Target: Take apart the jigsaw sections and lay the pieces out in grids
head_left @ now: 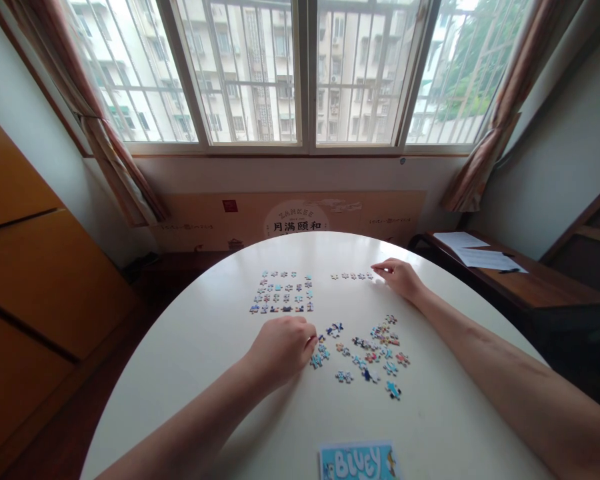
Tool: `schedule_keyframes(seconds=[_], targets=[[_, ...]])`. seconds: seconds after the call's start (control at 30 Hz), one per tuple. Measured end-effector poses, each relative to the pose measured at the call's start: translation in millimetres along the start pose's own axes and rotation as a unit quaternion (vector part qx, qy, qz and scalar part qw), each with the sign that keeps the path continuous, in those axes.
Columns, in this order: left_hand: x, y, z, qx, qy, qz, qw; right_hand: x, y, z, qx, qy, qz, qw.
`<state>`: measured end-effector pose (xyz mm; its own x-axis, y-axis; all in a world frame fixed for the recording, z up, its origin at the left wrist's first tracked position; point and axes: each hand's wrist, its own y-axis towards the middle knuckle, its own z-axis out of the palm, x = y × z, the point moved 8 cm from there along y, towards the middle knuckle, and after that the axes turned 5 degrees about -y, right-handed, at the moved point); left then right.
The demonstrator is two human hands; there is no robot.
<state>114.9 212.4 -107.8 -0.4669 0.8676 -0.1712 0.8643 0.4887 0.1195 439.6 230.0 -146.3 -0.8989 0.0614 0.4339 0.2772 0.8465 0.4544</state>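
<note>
At the right end of a short row of puzzle pieces (353, 276), my right hand (401, 279) is closed in a pinch, with what looks like a small puzzle piece at its fingertips. My left hand (284, 343) is closed at the left edge of a loose pile of puzzle pieces (380, 337); its fingers curl away from view, so what they hold is hidden. Just beyond the left hand lie puzzle pieces in spaced rows (276, 298), with a straight row along the near side. Some loose pieces are blue, others orange or dark.
All of this lies on a round white table (190, 347). A blue "Bluey" card or box (357, 461) sits at the near edge. Papers (485, 259) and pens rest on a brown side table (545, 283) to the right. Ahead are a printed board (205, 213) and barred windows.
</note>
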Motion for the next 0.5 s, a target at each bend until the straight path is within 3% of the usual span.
schedule_keyframes(seconds=[0.1, 0.17, 0.27, 0.33, 0.4, 0.5], targets=[[1, 0, 0.7, 0.001, 0.0, 0.0, 1.0, 26, -4, -11, 0.012, 0.02, -0.027, 0.999], [2, -1, 1.5, -0.001, -0.005, 0.001, 1.0, 63, -11, -7, 0.097, 0.063, -0.098, 0.988], [3, -2, 2.5, -0.005, -0.015, 0.0, 1.0, 125, -36, 9, 0.258, 0.098, -0.208, 0.938], [3, -2, 2.3, -0.009, -0.023, 0.003, 1.0, 154, -49, 15, 0.293, 0.098, -0.252, 0.917], [2, -2, 1.3, -0.012, -0.028, 0.007, 1.0, 171, -58, 19, 0.306, 0.091, -0.278, 0.906], [-1, -2, -1.2, -0.017, -0.028, 0.007, 0.999, 173, -61, 24, 0.312, 0.084, -0.281, 0.904]])
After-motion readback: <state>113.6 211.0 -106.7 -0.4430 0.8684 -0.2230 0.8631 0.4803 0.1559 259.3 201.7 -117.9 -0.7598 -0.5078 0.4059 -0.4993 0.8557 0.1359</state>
